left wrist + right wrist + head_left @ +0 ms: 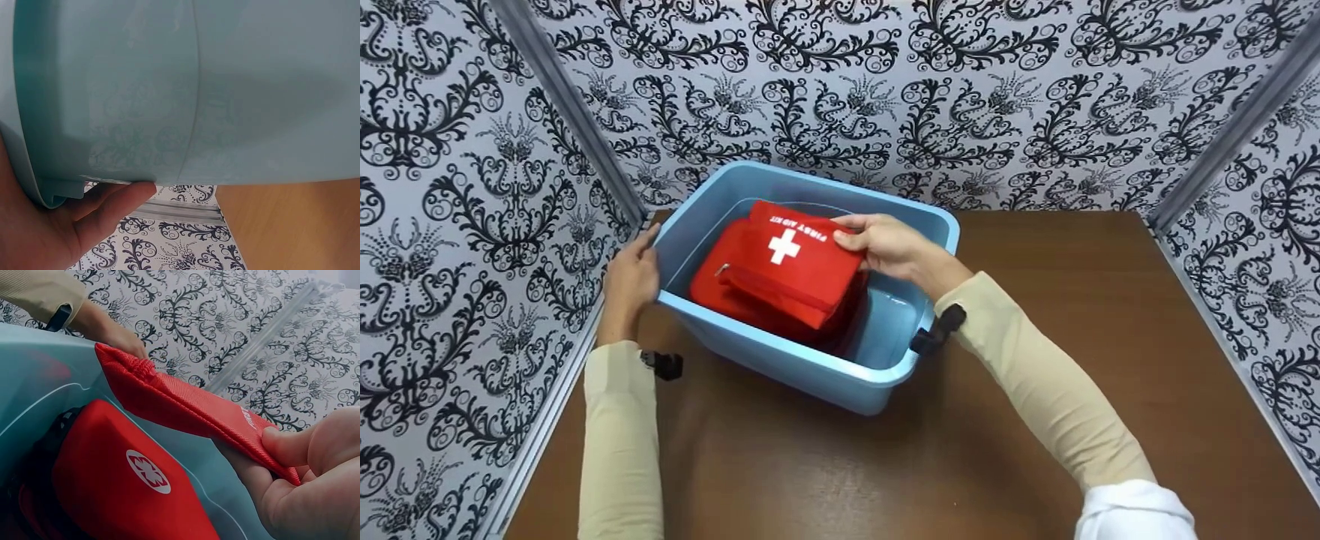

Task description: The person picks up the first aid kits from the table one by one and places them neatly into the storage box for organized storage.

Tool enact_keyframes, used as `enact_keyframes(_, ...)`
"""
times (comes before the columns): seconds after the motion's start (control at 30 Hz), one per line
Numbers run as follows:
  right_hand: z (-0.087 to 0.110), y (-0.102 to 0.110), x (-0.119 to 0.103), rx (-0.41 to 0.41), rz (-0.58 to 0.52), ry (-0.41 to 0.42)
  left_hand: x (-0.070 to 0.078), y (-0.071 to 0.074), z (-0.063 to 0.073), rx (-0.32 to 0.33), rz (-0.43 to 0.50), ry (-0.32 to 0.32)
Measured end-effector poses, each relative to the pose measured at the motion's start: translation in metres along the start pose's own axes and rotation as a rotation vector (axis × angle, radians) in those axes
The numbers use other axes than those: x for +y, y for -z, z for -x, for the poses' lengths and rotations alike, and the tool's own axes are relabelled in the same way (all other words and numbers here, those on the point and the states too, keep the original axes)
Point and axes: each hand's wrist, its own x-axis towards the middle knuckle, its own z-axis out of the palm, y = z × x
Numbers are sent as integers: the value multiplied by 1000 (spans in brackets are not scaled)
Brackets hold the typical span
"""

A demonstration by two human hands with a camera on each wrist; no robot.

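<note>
A blue plastic tub stands on the brown table. My left hand holds the tub at its left end. In the left wrist view, the fingers lie along the tub's outside near the rim; the thumb is hidden. Over the tub, my right hand pinches a flat red first aid kit pouch by its edge, thumb on top and fingers beneath. The pouch is tilted, with a white cross and lettering on its face. Below it, inside the tub, lies a larger red case with a white oval emblem.
Patterned wall panels rise behind the tub and on both sides, joined by grey corner strips. The brown table extends to the right and in front of the tub. Black wrist straps sit on both sleeves.
</note>
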Motion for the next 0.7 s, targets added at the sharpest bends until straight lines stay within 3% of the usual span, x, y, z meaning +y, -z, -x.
enact_keyframes(0.53, -35, -20, -1, -11, 58, -26, -1, 0, 1, 15, 17, -9)
enact_keyframes(0.7, -44, -20, 0, 27, 104, -38, -2, 0, 0, 12, 21, -16)
